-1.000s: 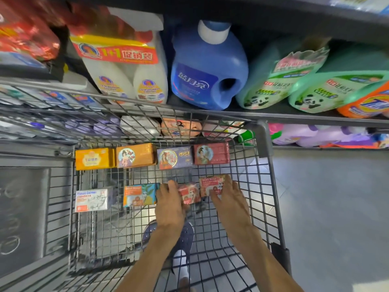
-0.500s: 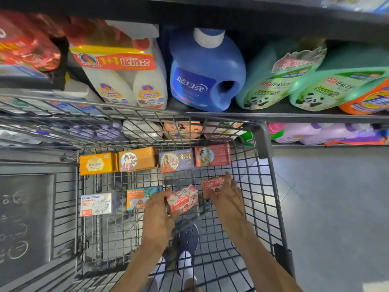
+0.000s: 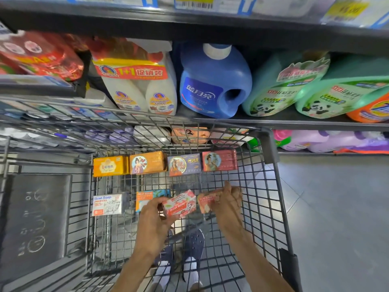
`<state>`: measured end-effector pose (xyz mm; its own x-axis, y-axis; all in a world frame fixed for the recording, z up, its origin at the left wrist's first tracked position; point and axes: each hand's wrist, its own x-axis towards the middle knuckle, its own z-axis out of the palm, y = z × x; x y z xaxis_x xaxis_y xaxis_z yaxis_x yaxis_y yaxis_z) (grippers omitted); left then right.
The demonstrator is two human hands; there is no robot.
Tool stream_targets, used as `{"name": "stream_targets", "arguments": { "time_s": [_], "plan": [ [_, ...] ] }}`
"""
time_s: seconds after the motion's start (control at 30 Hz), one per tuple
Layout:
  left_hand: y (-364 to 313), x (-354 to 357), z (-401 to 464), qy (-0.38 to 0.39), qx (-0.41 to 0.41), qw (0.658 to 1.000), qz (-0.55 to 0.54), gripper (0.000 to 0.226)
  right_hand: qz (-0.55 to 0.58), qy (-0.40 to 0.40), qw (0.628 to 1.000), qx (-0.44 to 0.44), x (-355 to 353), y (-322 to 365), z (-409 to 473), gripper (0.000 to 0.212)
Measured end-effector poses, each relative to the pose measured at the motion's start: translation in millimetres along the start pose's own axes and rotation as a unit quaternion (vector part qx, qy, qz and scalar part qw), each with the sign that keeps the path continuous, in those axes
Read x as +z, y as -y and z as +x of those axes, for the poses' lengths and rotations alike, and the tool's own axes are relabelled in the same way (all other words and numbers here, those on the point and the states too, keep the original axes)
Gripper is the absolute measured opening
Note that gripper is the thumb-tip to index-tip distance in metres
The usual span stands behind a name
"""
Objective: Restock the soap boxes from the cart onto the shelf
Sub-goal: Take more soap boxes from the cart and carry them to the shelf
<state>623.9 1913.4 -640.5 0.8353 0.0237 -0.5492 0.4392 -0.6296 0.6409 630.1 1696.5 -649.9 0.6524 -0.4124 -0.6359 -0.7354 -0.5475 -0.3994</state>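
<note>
Head view, looking down into a wire shopping cart (image 3: 271,207) pushed up against a store shelf (image 3: 294,121). The left hand (image 3: 155,218), at about 6 o'clock of the frame centre, is closed on a pink-and-red Goat Soap box (image 3: 180,204), thumb and fingers pinching its left end, the box tilted and lifted off the cart floor. The right hand (image 3: 228,202), at 3 o'clock of that box, curls over a second reddish soap box (image 3: 205,202); whether it is lifted cannot be told. At 9 o'clock of the left hand lie an orange-and-blue soap box (image 3: 147,197) and, farther out, a white Goat Soap box (image 3: 107,204). At 12 o'clock, a row of four boxes lines the cart's far wall: yellow (image 3: 110,166), orange (image 3: 147,163), purple (image 3: 184,164), red (image 3: 220,160). The shelf beyond carries a blue detergent jug (image 3: 212,85) and green refill pouches (image 3: 284,87).
</note>
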Motion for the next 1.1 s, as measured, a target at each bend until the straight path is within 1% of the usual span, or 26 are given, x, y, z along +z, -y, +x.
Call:
{"name": "stream_targets", "arguments": {
  "time_s": [0.07, 0.17, 0.2, 0.23, 0.33, 0.4, 0.47, 0.53, 0.6, 0.63, 0.67, 0.7, 0.73, 0.77, 0.8, 0.83, 0.9, 1.0, 1.1],
  "plan": [
    [-3.3, -5.1, -1.9, 0.003, -0.006, 1.000, -0.018, 0.058, 0.026, 0.004, 1.000, -0.003, -3.9, -6.1, -4.0, 0.057],
    [-14.6, -18.2, -6.9, 0.019, -0.019, 0.999, -0.046, 0.053, 0.116, 0.019, 0.993, 0.004, -23.0, -7.2, -16.4, 0.028],
    [-18.9, -23.6, -8.7, 0.027, -0.020, 0.998, -0.059, 0.052, 0.136, 0.021, 0.991, 0.001, -31.3, -6.7, -21.5, 0.020],
    [-24.2, -30.4, -11.5, 0.034, -0.015, 0.997, -0.064, 0.051, 0.149, 0.028, 0.988, -0.002, -39.1, -6.5, -27.5, 0.017],
    [-46.4, -52.3, -19.0, 0.055, 0.021, 0.996, -0.067, 0.045, 0.195, 0.045, 0.979, -0.024, -69.0, 0.5, -51.2, 0.022],
    [-66.4, -70.0, -24.9, 0.056, 0.062, 0.993, -0.080, 0.042, 0.219, 0.030, 0.974, -0.054, -93.7, 7.1, -72.6, 0.028],
    [-93.9, -89.5, -35.1, 0.076, 0.091, 0.990, -0.073, 0.043, 0.269, 0.017, 0.961, -0.058, -122.4, 14.3, -100.9, 0.033],
    [-126.6, -107.9, -48.1, 0.107, 0.118, 0.985, -0.072, 0.047, 0.306, -0.009, 0.950, -0.068, -154.0, 22.2, -133.8, 0.034],
    [-161.7, -123.5, -60.8, 0.131, 0.140, 0.979, -0.061, 0.048, 0.370, -0.035, 0.927, -0.056, -188.6, 24.9, -174.1, 0.025],
    [-175.6, -130.5, -67.0, 0.144, 0.184, 0.971, -0.047, 0.043, 0.397, -0.052, 0.914, -0.060, -205.4, 22.2, -194.1, 0.024],
    [-198.7, -136.0, -79.5, 0.141, 0.221, 0.965, -0.025, 0.032, 0.396, -0.081, 0.912, -0.066, -223.2, 17.7, -214.3, 0.029],
    [-221.6, -138.4, -94.1, 0.144, 0.238, 0.960, -0.023, 0.022, 0.399, -0.108, 0.908, -0.072, -238.9, 12.5, -231.3, 0.035],
    [-246.1, -140.2, -110.2, 0.164, 0.243, 0.956, -0.026, 0.017, 0.415, -0.129, 0.897, -0.084, -257.9, 6.1, -249.9, 0.039],
    [-272.6, -138.2, -129.0, 0.188, 0.240, 0.951, -0.056, 0.019, 0.441, -0.150, 0.881, -0.087, -277.9, -1.2, -268.2, 0.040],
    [-298.1, -136.9, -146.5, 0.185, 0.247, 0.949, -0.070, 0.030, 0.451, -0.164, 0.873, -0.087, -298.0, -7.7, -286.4, 0.040],
    [-325.2, -134.6, -165.2, 0.192, 0.276, 0.940, -0.062, 0.039, 0.450, -0.190, 0.868, -0.088, -319.3, -16.1, -304.7, 0.041],
    [-376.5, -125.9, -204.8, 0.228, 0.337, 0.913, -0.023, 0.041, 0.435, -0.233, 0.863, -0.107, -359.3, -36.1, -346.8, 0.040],
    [-448.1, -98.7, -261.5, 0.275, 0.409, 0.870, -0.006, 0.042, 0.453, -0.312, 0.828, -0.111, -415.8, -77.2, -400.2, 0.036],
    [-510.2, -59.7, -314.6, 0.319, 0.456, 0.831, -0.006, 0.045, 0.470, -0.367, 0.796, -0.108, -464.2, -126.5, -445.7, 0.038]
  ]
}}
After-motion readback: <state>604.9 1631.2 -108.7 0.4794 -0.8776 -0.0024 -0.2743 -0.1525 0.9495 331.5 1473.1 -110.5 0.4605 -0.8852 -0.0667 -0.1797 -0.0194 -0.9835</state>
